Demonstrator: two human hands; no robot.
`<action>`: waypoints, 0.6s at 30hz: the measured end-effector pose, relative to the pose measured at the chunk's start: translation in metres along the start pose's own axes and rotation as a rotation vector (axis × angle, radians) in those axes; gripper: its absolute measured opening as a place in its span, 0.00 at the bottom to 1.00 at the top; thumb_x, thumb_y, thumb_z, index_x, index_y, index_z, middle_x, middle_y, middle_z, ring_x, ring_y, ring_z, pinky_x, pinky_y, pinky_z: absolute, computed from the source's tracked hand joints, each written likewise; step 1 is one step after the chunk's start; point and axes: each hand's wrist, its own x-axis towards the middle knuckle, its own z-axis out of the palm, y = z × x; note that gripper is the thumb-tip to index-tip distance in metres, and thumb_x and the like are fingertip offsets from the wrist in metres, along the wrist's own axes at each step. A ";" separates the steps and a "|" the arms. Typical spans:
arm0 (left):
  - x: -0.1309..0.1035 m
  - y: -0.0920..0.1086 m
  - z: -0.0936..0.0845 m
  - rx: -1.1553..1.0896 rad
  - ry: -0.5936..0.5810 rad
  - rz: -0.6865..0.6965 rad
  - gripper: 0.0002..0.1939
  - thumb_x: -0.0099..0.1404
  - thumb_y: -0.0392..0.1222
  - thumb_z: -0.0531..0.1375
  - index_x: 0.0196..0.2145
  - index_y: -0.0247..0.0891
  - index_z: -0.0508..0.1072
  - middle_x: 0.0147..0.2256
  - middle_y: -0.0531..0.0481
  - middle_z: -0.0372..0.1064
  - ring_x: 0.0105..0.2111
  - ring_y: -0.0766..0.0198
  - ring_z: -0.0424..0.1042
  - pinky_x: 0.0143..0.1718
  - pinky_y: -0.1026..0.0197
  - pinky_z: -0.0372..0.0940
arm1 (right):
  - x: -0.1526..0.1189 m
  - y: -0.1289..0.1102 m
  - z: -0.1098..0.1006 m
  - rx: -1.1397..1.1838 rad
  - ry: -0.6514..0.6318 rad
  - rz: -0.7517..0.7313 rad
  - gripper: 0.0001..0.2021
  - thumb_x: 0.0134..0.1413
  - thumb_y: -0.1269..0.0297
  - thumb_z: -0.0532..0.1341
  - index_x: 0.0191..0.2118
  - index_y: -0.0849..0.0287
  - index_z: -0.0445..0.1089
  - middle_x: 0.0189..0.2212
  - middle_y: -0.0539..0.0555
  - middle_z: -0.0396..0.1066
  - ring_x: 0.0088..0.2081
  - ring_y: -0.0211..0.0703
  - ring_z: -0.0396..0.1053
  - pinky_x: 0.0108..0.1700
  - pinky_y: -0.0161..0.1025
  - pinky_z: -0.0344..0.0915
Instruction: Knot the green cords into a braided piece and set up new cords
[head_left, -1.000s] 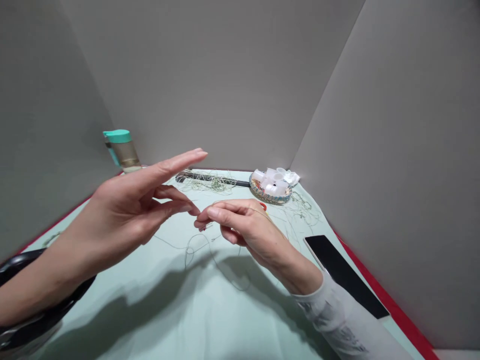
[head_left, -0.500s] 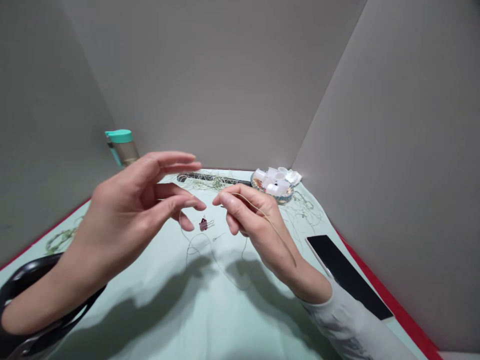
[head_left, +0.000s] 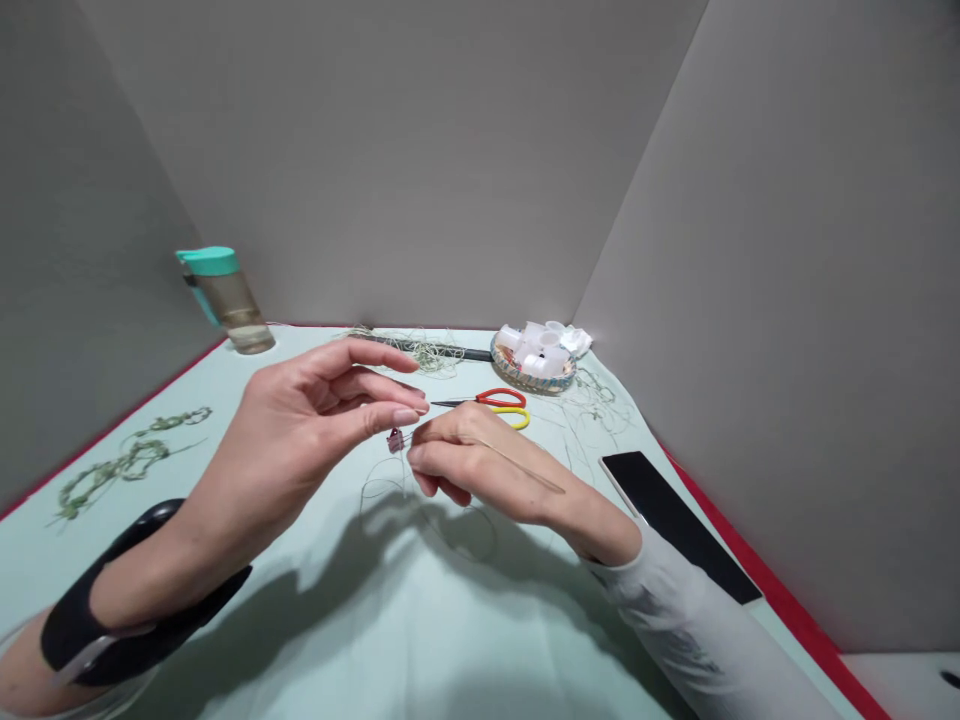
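Observation:
My left hand (head_left: pixel 322 410) hovers above the table, thumb and fingertips closed in a pinch at the thin cord, the index finger raised. My right hand (head_left: pixel 487 460) is just beside it, palm down, thumb and index finger pinched together on the thin pale green cord (head_left: pixel 525 468). One length of this cord lies across the back of my right hand, and fine loops hang below both hands. Between the hands, partly hidden, is a small dark red binder clip (head_left: pixel 395 440). The exact spot where the fingertips hold the cord is hidden.
Behind my right hand lie scissors (head_left: pixel 504 398) with red and yellow handles. Further back are a small basket (head_left: pixel 529 380) of white plastic pieces, tangled cord (head_left: pixel 427 352) and a dark rod (head_left: pixel 472 353). A bottle (head_left: pixel 232 300), knotted cords (head_left: pixel 120 468) and a phone (head_left: pixel 679 525) flank them.
My left hand has moved right and its fingers have closed together. My right hand has turned palm down and shifted left, uncovering the scissors. The view has shifted slightly.

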 end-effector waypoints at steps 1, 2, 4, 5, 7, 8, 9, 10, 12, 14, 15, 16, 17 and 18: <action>-0.003 0.002 0.002 0.025 -0.005 0.013 0.13 0.61 0.49 0.78 0.42 0.49 0.84 0.32 0.56 0.87 0.35 0.58 0.86 0.38 0.62 0.79 | 0.001 0.001 0.000 -0.008 -0.024 -0.015 0.18 0.61 0.65 0.58 0.20 0.56 0.57 0.20 0.47 0.60 0.28 0.38 0.57 0.34 0.44 0.53; -0.006 0.004 0.005 0.048 -0.006 0.039 0.12 0.62 0.50 0.78 0.41 0.49 0.84 0.32 0.57 0.87 0.36 0.58 0.86 0.39 0.62 0.80 | 0.001 0.002 -0.001 -0.016 -0.042 -0.031 0.18 0.61 0.65 0.58 0.20 0.56 0.56 0.20 0.47 0.58 0.28 0.38 0.56 0.34 0.44 0.52; -0.011 0.007 0.010 0.085 0.004 0.093 0.09 0.63 0.49 0.77 0.40 0.51 0.84 0.31 0.59 0.87 0.36 0.59 0.87 0.42 0.62 0.81 | 0.001 0.003 -0.001 -0.047 -0.072 -0.075 0.17 0.61 0.65 0.57 0.22 0.55 0.54 0.23 0.47 0.58 0.29 0.39 0.55 0.34 0.45 0.50; -0.014 0.008 0.013 0.100 0.013 0.119 0.08 0.63 0.48 0.77 0.39 0.52 0.84 0.31 0.60 0.87 0.36 0.59 0.87 0.43 0.62 0.82 | 0.001 0.003 -0.001 -0.066 -0.080 -0.105 0.16 0.62 0.65 0.56 0.23 0.55 0.54 0.24 0.48 0.59 0.29 0.39 0.55 0.35 0.46 0.50; -0.018 0.009 0.017 0.128 0.041 0.164 0.06 0.64 0.47 0.76 0.39 0.55 0.84 0.33 0.63 0.86 0.36 0.59 0.87 0.44 0.61 0.82 | 0.001 0.004 0.001 -0.077 -0.080 -0.164 0.14 0.62 0.66 0.55 0.25 0.54 0.53 0.26 0.48 0.59 0.30 0.40 0.56 0.35 0.46 0.50; -0.020 0.009 0.019 0.141 0.049 0.180 0.06 0.64 0.47 0.76 0.39 0.57 0.85 0.34 0.64 0.87 0.36 0.59 0.87 0.44 0.61 0.82 | 0.001 0.004 0.003 -0.068 -0.073 -0.177 0.13 0.61 0.67 0.54 0.26 0.53 0.53 0.27 0.48 0.59 0.31 0.41 0.56 0.35 0.46 0.50; -0.022 0.008 0.021 0.156 0.049 0.189 0.07 0.64 0.46 0.75 0.39 0.58 0.85 0.35 0.65 0.87 0.36 0.60 0.87 0.44 0.61 0.82 | 0.000 0.005 0.005 -0.053 -0.063 -0.179 0.13 0.60 0.68 0.55 0.26 0.53 0.52 0.27 0.49 0.59 0.32 0.42 0.57 0.36 0.45 0.51; -0.023 0.006 0.022 0.170 0.043 0.201 0.07 0.64 0.46 0.75 0.40 0.59 0.85 0.35 0.66 0.87 0.36 0.60 0.87 0.44 0.62 0.82 | 0.000 0.006 0.008 -0.034 -0.054 -0.174 0.13 0.60 0.68 0.55 0.26 0.53 0.52 0.27 0.49 0.59 0.32 0.42 0.58 0.36 0.45 0.52; -0.026 0.003 0.024 0.200 0.025 0.208 0.06 0.66 0.47 0.74 0.40 0.60 0.85 0.36 0.67 0.87 0.35 0.61 0.87 0.42 0.63 0.82 | 0.000 0.009 0.012 -0.006 -0.051 -0.159 0.14 0.58 0.68 0.56 0.25 0.53 0.50 0.28 0.49 0.59 0.33 0.42 0.59 0.36 0.44 0.53; -0.028 -0.001 0.024 0.219 -0.001 0.227 0.05 0.67 0.49 0.74 0.41 0.61 0.86 0.37 0.66 0.88 0.34 0.61 0.86 0.42 0.62 0.82 | 0.000 0.011 0.016 0.008 -0.057 -0.142 0.15 0.57 0.67 0.57 0.25 0.53 0.49 0.28 0.49 0.58 0.33 0.42 0.59 0.35 0.44 0.54; -0.028 -0.003 0.023 0.229 -0.011 0.238 0.04 0.68 0.50 0.73 0.41 0.61 0.86 0.37 0.66 0.88 0.34 0.61 0.87 0.42 0.62 0.82 | 0.000 0.012 0.017 0.017 -0.063 -0.138 0.15 0.57 0.66 0.57 0.25 0.52 0.49 0.27 0.49 0.58 0.32 0.42 0.59 0.34 0.43 0.54; -0.029 -0.004 0.023 0.240 -0.019 0.243 0.04 0.68 0.51 0.73 0.41 0.61 0.86 0.37 0.65 0.88 0.34 0.60 0.87 0.42 0.62 0.82 | 0.000 0.014 0.018 0.028 -0.070 -0.139 0.16 0.57 0.66 0.58 0.25 0.52 0.49 0.27 0.48 0.57 0.32 0.42 0.58 0.34 0.43 0.55; -0.030 -0.005 0.022 0.251 -0.024 0.244 0.05 0.67 0.52 0.74 0.41 0.61 0.87 0.37 0.65 0.88 0.34 0.60 0.87 0.42 0.62 0.82 | 0.000 0.017 0.019 0.041 -0.074 -0.146 0.16 0.58 0.67 0.58 0.25 0.52 0.49 0.26 0.48 0.57 0.31 0.42 0.58 0.33 0.43 0.55; -0.031 -0.006 0.022 0.261 -0.027 0.241 0.05 0.66 0.53 0.74 0.41 0.61 0.87 0.38 0.65 0.88 0.34 0.60 0.87 0.43 0.62 0.82 | 0.000 0.020 0.019 0.053 -0.074 -0.157 0.17 0.59 0.67 0.59 0.25 0.52 0.50 0.26 0.48 0.57 0.31 0.41 0.57 0.34 0.42 0.56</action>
